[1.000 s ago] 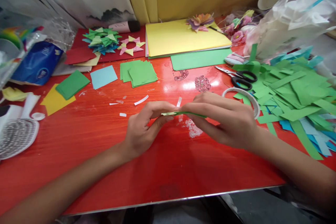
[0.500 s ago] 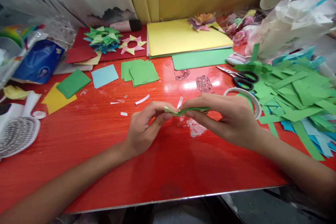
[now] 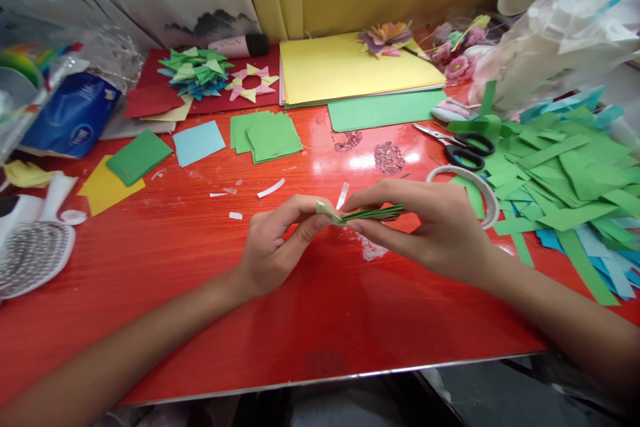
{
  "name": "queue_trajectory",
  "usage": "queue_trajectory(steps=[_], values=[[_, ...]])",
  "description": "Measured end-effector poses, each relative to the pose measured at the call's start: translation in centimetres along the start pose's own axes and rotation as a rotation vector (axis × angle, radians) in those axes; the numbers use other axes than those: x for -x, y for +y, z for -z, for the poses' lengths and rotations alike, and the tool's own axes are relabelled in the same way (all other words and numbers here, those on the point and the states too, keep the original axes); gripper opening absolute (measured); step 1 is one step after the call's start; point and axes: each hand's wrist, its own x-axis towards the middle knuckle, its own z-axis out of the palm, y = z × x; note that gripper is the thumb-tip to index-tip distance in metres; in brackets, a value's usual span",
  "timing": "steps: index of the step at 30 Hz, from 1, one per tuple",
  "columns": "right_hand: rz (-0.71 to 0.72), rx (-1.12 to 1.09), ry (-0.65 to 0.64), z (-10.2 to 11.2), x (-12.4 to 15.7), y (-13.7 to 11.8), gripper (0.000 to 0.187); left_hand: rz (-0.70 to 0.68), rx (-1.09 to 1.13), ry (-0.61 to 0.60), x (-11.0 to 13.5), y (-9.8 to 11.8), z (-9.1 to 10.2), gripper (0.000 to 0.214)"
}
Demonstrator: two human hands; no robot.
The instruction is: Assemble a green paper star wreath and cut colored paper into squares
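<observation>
Left fingers point(image 3: 297, 205) pinching folded green paper point(image 3: 373, 213), right fingers point(image 3: 393, 192) narrowly parted, seemingly holding it too

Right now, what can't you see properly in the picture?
In the head view:
Folded green paper: partly covered by the left hand and right hand.
White tape roll: lower left side hidden behind the right hand.
Hairbrush: cut off by the left edge.
Blue packet: lettering too blurred to read.
</observation>
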Motion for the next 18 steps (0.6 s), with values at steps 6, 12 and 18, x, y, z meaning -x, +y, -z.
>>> queue_trajectory(steps=[6,12,18], values=[[-0.017,-0.001,-0.002,-0.11,0.16,-0.01,0.007,0.013,0.011,-0.004,0.04,0.01,0.05,0.012],[-0.036,-0.02,-0.013,-0.18,0.08,0.05,0.008,0.052,0.056,-0.009,-0.02,0.16,0.0,0.012],[-0.007,0.005,0.003,-0.21,0.14,-0.01,0.008,0.061,0.078,-0.007,-0.01,0.09,-0.09,0.012]])
